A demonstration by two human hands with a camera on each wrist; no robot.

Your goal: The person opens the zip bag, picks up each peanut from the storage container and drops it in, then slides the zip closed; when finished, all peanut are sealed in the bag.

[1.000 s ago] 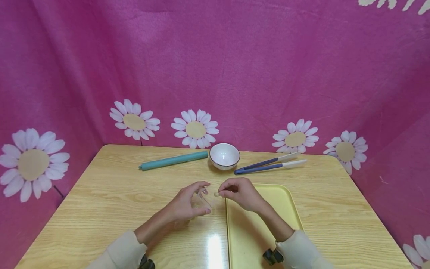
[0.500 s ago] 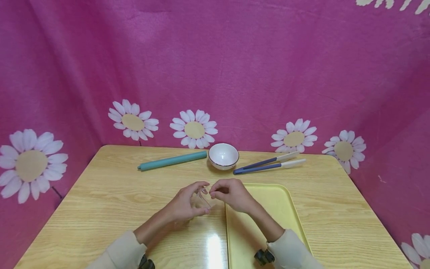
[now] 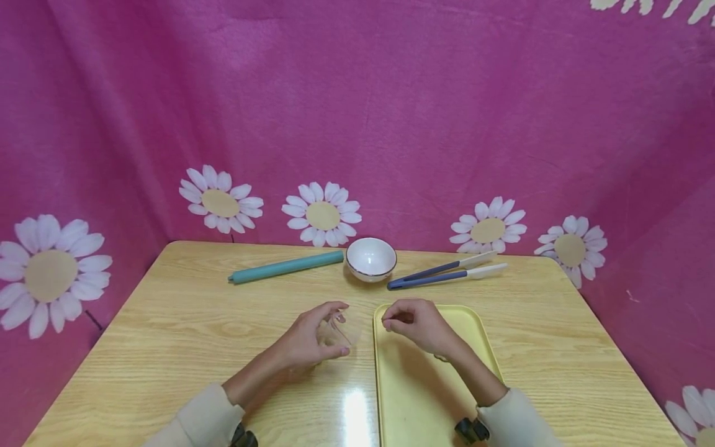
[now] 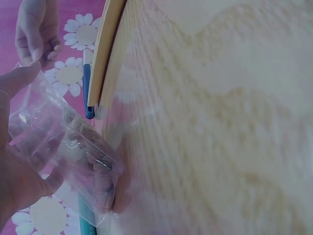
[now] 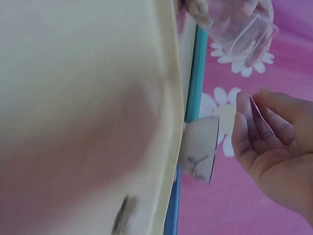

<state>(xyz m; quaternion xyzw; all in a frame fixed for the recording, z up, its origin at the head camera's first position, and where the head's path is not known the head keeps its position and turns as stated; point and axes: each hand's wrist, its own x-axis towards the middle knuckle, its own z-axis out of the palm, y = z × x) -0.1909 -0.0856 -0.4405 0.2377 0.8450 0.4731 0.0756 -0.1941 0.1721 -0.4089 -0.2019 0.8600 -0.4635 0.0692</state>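
Note:
My left hand [image 3: 301,340] holds a clear plastic bag [image 4: 90,152] above the table, fingers and thumb curved around its mouth. Lumpy tan pieces [image 4: 93,147] lie in the lower part of the bag; their kind is unclear. Over the far left part of the yellow tray [image 3: 410,394] is my right hand [image 3: 420,326], apart from the bag. Its fingers are loosely bent in the right wrist view, thumb close to the index fingertip, with nothing visible between them. A small dark brownish piece [image 5: 124,214] shows blurred over the tray in that view.
A white bowl [image 3: 371,259] with a dark rim stands at the back of the wooden table [image 3: 184,335]. Left of it lies a teal rod [image 3: 286,267]. Blue tongs with pale tips [image 3: 436,276] lie to its right, behind the tray. A pink flowered cloth [image 3: 391,124] surrounds the table.
My right hand first pinched a small pale piece, moved left to the bag's mouth, then drew back right over the tray. The piece is no longer visible in its fingers. The left hand stayed put.

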